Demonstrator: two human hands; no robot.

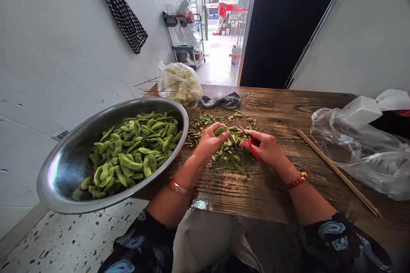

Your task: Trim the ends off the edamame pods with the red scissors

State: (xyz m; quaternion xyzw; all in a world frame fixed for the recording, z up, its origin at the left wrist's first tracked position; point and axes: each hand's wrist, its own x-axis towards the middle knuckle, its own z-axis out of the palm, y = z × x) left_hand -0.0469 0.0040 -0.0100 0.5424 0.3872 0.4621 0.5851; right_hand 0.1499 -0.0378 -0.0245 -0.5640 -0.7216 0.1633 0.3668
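Observation:
My left hand (211, 138) pinches a green edamame pod (219, 131) between thumb and fingers, above the table. Close by on the right, my right hand (264, 147) is wrapped round red-handled scissors (253, 150), whose dark blades point up and left towards the pod. Beneath both hands lie edamame pods and trimmed bits (229, 158) in a loose pile on the wood. To the left, a large steel bowl (60, 179) holds many green pods (131, 153). Whether the blades touch the pod is too small to tell.
At the table's far end are a clear bag of pale cauliflower-like pieces (181, 82) and a crumpled grey cloth (221, 100). Thin wooden sticks (336, 170) and crumpled plastic bags (378, 158) lie on the right of the wooden table (282, 106). Beyond stands a shelf cart (187, 47).

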